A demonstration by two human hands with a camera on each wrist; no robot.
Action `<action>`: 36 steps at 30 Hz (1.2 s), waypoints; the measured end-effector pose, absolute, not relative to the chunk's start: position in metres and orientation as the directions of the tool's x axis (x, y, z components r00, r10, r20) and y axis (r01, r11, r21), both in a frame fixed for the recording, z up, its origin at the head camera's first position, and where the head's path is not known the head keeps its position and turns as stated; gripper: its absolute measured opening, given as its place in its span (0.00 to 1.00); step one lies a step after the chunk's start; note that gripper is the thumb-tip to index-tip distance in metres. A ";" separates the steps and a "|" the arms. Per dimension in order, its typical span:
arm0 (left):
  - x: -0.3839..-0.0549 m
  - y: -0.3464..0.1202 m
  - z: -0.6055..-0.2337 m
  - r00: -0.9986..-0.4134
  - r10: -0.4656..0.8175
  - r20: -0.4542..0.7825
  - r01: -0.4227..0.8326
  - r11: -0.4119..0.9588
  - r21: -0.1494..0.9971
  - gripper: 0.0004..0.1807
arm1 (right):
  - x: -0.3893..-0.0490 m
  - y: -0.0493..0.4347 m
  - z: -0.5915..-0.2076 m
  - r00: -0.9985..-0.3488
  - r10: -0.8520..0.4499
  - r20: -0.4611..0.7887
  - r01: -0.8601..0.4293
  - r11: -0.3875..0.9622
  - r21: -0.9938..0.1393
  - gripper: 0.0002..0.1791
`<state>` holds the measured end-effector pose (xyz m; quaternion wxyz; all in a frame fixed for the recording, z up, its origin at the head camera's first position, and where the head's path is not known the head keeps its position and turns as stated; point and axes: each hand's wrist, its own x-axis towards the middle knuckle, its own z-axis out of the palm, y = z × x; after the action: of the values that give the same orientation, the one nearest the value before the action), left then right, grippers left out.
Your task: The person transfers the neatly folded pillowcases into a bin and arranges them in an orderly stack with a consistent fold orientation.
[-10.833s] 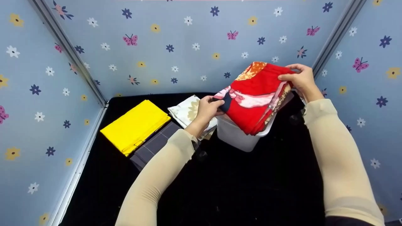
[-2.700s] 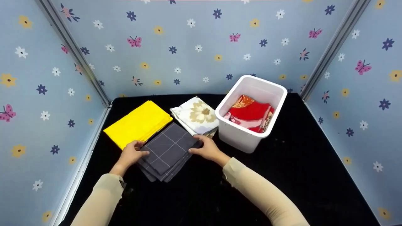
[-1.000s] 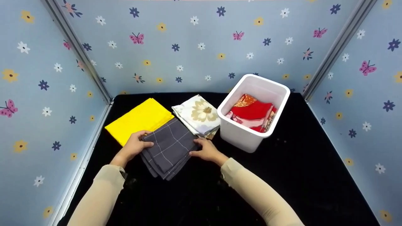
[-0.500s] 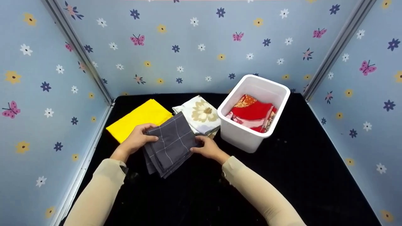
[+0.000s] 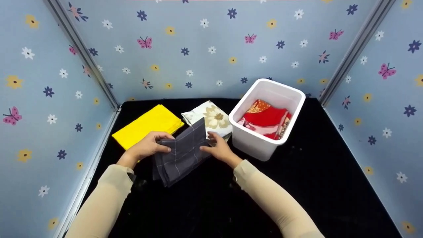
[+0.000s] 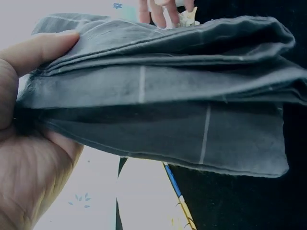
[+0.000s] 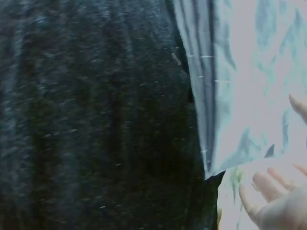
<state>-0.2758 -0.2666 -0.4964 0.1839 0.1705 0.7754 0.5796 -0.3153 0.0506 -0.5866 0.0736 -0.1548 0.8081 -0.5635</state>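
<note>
My left hand [image 5: 147, 147] grips the left edge of a folded dark grey cloth [image 5: 185, 153] with thin white grid lines, thumb on top. In the left wrist view the cloth's stacked folds [image 6: 168, 91] fan apart toward the right, tilted off the table. My right hand [image 5: 222, 150] is at the cloth's right edge, thumb and fingers spread apart. The right wrist view shows the fingers [image 7: 268, 189] loose beside the cloth's corner. Behind lie a folded yellow cloth [image 5: 148, 124] and a folded white cloth with a beige flower [image 5: 216, 119], partly covered by the grey one.
A white plastic bin [image 5: 252, 147] stands at the back right, with a folded red patterned cloth [image 5: 264, 115] inside. The table top [image 5: 211, 205] is black. Flower-printed panels [image 5: 198, 39] enclose the back and both sides.
Earlier both hands held the red cloth over the bin; it now lies inside. The grey cloth was lifted and turned more upright, its far corner swinging right; the right hand's fingers have come off its edge.
</note>
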 end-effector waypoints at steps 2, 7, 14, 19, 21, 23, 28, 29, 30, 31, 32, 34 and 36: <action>-0.275 -0.268 -0.497 -0.862 0.500 -0.086 0.069 0.284 0.956 0.20 | -0.318 0.049 -0.582 -0.947 -0.317 0.057 -0.158 0.303 -0.940 0.45; -0.272 -0.272 -0.500 -0.835 0.545 -0.079 0.108 0.303 0.947 0.19 | -0.326 0.045 -0.575 -0.944 -0.318 0.087 -0.165 0.227 -0.960 0.45; -0.271 -0.278 -0.504 -0.817 0.573 -0.066 0.146 0.316 0.938 0.17 | -0.334 0.040 -0.567 -0.935 -0.349 0.068 -0.112 0.108 -0.988 0.40; -0.269 -0.283 -0.507 -0.827 0.558 -0.074 0.131 0.319 0.939 0.17 | -0.332 0.041 -0.571 -0.940 -0.339 0.049 -0.102 0.141 -0.985 0.27; -0.268 -0.286 -0.508 -0.834 0.546 -0.079 0.118 0.317 0.941 0.17 | -0.330 0.042 -0.574 -0.939 -0.342 0.038 -0.092 0.146 -0.985 0.21; -0.268 -0.289 -0.510 -0.842 0.533 -0.083 0.102 0.309 0.946 0.17 | -0.329 0.045 -0.577 -0.935 -0.353 0.029 -0.088 0.151 -0.985 0.17; -0.268 -0.295 -0.514 -0.871 0.485 -0.079 0.067 0.276 0.959 0.17 | -0.327 0.051 -0.580 -0.926 -0.372 0.054 -0.130 0.182 -0.975 0.14; -0.269 -0.296 -0.515 -0.879 0.470 -0.077 0.063 0.275 0.959 0.16 | -0.327 0.051 -0.580 -0.925 -0.374 0.063 -0.140 0.180 -0.974 0.15; -0.269 -0.298 -0.515 -0.887 0.455 -0.076 0.058 0.272 0.961 0.16 | -0.327 0.052 -0.580 -0.924 -0.374 0.073 -0.149 0.179 -0.973 0.14; -0.269 -0.299 -0.516 -0.894 0.442 -0.075 0.052 0.269 0.962 0.16 | -0.326 0.052 -0.579 -0.923 -0.377 0.080 -0.153 0.169 -0.974 0.14; -0.270 -0.300 -0.516 -0.901 0.428 -0.073 0.047 0.265 0.963 0.15 | -0.326 0.052 -0.578 -0.921 -0.379 0.086 -0.157 0.159 -0.975 0.14; -0.271 -0.303 -0.517 -0.916 0.395 -0.068 0.037 0.250 0.967 0.15 | -0.325 0.054 -0.575 -0.919 -0.382 0.098 -0.159 0.132 -0.978 0.15; -0.271 -0.305 -0.518 -0.927 0.370 -0.062 0.028 0.232 0.972 0.15 | -0.323 0.054 -0.571 -0.916 -0.387 0.105 -0.156 0.102 -0.982 0.15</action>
<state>-0.2712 -0.3048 -0.5181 0.1411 0.1287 0.7720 0.6062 -0.3231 0.0544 -0.5705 0.0897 -0.1842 0.7369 -0.6442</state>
